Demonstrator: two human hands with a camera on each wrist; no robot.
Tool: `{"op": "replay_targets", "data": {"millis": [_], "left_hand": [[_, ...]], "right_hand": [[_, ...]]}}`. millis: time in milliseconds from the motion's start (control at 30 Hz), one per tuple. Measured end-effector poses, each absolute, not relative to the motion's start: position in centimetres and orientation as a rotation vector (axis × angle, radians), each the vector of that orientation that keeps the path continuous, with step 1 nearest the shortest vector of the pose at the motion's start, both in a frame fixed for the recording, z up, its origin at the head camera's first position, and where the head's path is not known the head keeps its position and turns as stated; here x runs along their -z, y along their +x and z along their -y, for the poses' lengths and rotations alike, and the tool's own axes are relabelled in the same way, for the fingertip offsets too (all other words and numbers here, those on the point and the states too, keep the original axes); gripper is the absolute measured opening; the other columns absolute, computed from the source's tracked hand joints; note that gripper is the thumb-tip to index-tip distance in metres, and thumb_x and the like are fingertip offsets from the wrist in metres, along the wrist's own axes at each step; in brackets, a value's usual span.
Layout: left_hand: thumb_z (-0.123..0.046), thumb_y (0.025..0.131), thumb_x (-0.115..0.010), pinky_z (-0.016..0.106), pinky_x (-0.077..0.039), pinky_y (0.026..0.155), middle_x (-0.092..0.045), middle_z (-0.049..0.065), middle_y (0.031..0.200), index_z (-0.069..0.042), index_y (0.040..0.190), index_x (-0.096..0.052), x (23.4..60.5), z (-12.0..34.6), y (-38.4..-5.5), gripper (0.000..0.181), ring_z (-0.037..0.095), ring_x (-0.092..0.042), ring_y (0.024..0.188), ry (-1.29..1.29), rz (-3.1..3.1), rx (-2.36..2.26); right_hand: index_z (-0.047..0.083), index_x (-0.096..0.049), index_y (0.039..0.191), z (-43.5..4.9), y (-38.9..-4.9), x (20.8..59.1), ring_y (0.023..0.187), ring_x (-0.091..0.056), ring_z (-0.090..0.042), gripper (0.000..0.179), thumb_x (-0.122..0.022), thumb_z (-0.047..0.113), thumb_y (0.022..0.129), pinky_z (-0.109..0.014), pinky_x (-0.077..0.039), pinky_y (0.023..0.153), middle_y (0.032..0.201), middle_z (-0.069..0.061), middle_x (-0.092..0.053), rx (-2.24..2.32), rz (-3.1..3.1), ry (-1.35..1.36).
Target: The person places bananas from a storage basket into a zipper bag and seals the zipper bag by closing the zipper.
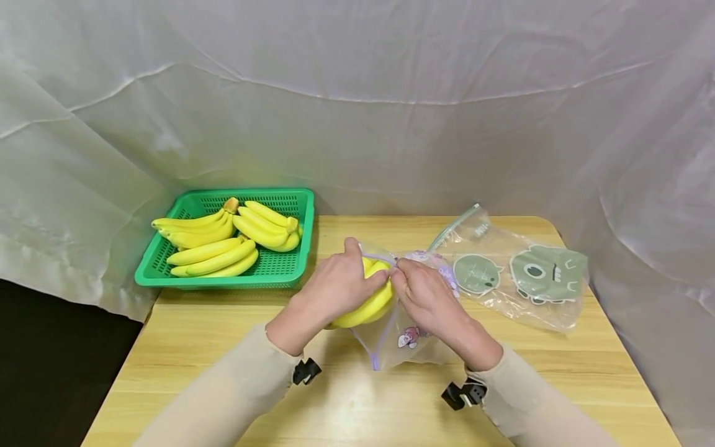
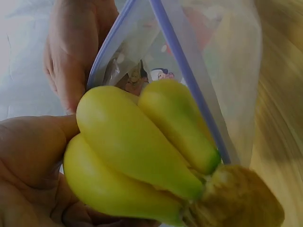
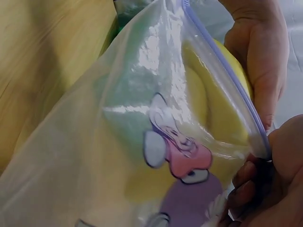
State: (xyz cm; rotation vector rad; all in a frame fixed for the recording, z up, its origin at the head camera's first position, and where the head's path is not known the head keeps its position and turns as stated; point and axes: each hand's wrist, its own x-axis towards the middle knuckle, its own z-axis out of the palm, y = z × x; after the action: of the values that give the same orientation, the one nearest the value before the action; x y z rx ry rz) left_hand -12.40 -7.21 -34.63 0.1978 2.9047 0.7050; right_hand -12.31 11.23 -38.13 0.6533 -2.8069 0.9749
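My left hand (image 1: 337, 284) grips a bunch of yellow bananas (image 1: 365, 311) at the mouth of a clear zip bag with a purple seal and cartoon prints (image 1: 430, 352). In the left wrist view the brown stem end (image 2: 236, 198) points away from the bag. The banana tips reach in between the two purple seal strips (image 2: 177, 52). My right hand (image 1: 427, 292) pinches the bag's rim at the far corner of the opening. Yellow fruit shows through the film in the right wrist view, behind a pink and purple print (image 3: 189, 158).
A green basket (image 1: 223, 282) with several banana bunches (image 1: 215, 257) stands at the back left of the wooden table (image 1: 335, 397). Another clear zip bag with green monster prints (image 1: 516, 292) lies flat at the right. Grey cloth (image 1: 391, 149) hangs behind.
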Motion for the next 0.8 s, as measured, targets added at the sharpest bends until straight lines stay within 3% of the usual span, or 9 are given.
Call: {"op": "replay_targets", "data": {"millis": [267, 567, 800], "left_hand": [[-0.037, 0.083, -0.086, 0.035, -0.052, 0.07, -0.06, 0.01, 0.096, -0.003, 0.132, -0.042, 34.0, 7.6, -11.9, 0.074, 0.024, -0.061, 0.081, 0.394, -2.739, -0.72], [-0.042, 0.093, -0.08, 0.039, -0.056, 0.062, -0.059, 0.008, 0.076, 0.001, 0.112, -0.05, 36.0, 6.7, -10.9, 0.056, 0.027, -0.062, 0.067, 0.645, -3.164, -0.428], [-0.048, 0.094, -0.078, 0.033, -0.055, 0.054, -0.058, 0.01, 0.087, 0.002, 0.11, -0.055, 37.6, 5.1, -10.4, 0.057, 0.022, -0.06, 0.063, 0.622, -3.34, -0.297]], "right_hand": [[0.014, -0.047, 0.076, -11.1, -12.4, 38.4, 0.063, -0.042, -0.017, 0.031, -0.046, 0.015, 0.107, -0.031, -0.037, 0.057, 0.067, 0.0, -0.04, -1.062, 2.828, 0.562], [0.013, -0.048, 0.078, -10.8, -12.1, 38.6, 0.059, -0.038, -0.014, 0.031, -0.045, 0.015, 0.108, -0.029, -0.035, 0.054, 0.067, 0.0, -0.041, -1.174, 2.842, 0.558], [0.012, -0.046, 0.077, -11.0, -12.3, 38.7, 0.059, -0.042, -0.018, 0.035, -0.041, 0.023, 0.11, -0.032, -0.037, 0.056, 0.066, -0.001, -0.045, -1.379, 2.807, 0.393]]}}
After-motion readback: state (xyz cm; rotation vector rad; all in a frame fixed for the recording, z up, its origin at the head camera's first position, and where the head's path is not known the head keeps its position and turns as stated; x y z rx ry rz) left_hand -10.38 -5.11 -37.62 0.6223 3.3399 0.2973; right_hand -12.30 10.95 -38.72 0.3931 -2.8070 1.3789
